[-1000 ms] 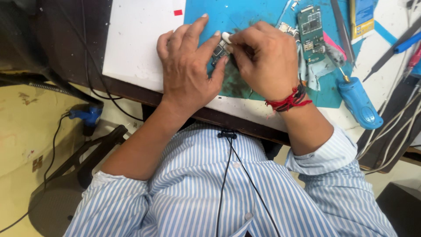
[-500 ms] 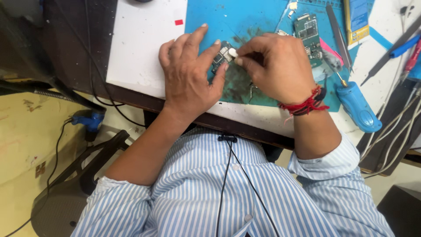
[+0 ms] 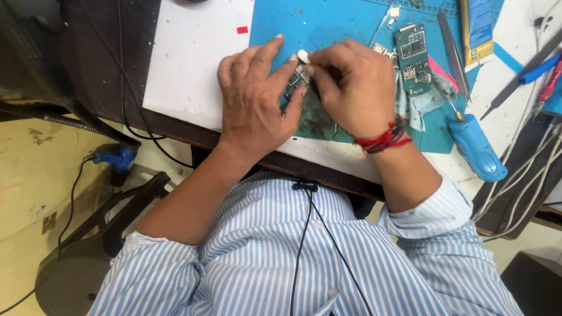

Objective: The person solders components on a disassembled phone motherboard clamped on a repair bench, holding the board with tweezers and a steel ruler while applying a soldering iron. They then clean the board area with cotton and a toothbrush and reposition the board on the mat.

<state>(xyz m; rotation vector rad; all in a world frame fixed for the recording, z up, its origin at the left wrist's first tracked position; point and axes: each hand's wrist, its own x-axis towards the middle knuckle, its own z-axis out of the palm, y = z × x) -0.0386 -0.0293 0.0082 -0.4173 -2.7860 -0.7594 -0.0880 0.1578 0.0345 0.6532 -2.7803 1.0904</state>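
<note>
Looking down from the head camera: both hands meet over a blue work mat on the counter. Left hand lies palm down, fingers spread. Its thumb and forefinger close on a small circuit board, thumb at the board's near edge, forefinger along its far side. Board sits tilted between the two hands, just above the mat, mostly hidden by fingers; only a dark strip with small metal parts shows.

Right hand is curled into a tight pinch, fingertips shut on a small white piece at the board's far corner. White piece touches the board's top end; cannot tell what it is. Right hand's knuckles cover whatever lies under the palm. A red thread bracelet wraps the right wrist.

Mat beneath the hands is stained dark. Just right of the right hand: a green circuit board lying flat on the mat, apart from the held board. Beside it a pink strip and a crumpled pale cloth. Further right a blue-handled screwdriver, handle toward the counter's near edge. A long grey flat tool lies near the mat's right edge.

Person wears a blue-and-white striped shirt, sleeves rolled; a black cable runs down the chest.
</note>
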